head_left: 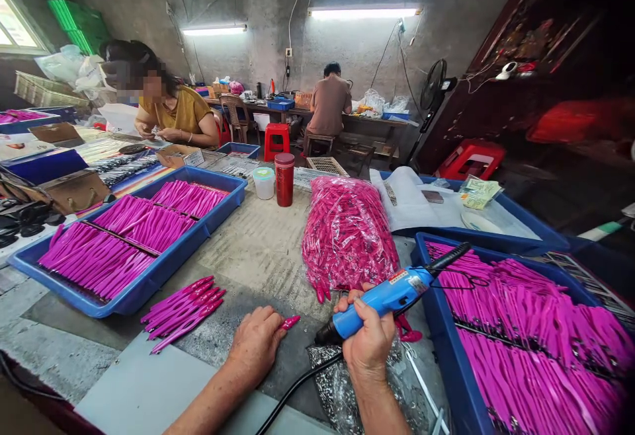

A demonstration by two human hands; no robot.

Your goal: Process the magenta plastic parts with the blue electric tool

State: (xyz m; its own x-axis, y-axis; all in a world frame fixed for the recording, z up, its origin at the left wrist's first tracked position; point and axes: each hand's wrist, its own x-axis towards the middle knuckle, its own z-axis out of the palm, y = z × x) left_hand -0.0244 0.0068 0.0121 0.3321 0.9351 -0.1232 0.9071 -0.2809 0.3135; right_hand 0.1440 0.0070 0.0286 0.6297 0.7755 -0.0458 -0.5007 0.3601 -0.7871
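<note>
My right hand (367, 339) is wrapped round a blue electric screwdriver (381, 299). The tool's dark nose points left and down, above a clear plastic bag of small metal parts (330, 375), probably screws. On the dark work mat my left hand (258, 339) is closed on a pink plastic piece (290, 322), whose glossy tip sticks out past the fingers; the rest of it is hidden. Left of that hand lies a small stack of pink and magenta slim handled pieces (186, 309). Behind the screwdriver stands a big clear bag full of red-pink parts (347, 230).
Blue trays of magenta pieces stand at left (143, 289) and right (434, 336). A red-lidded jar (284, 180) and a small tub (263, 184) sit farther back. A black cord (297, 389) crosses the front. Two people (178, 114) work beyond.
</note>
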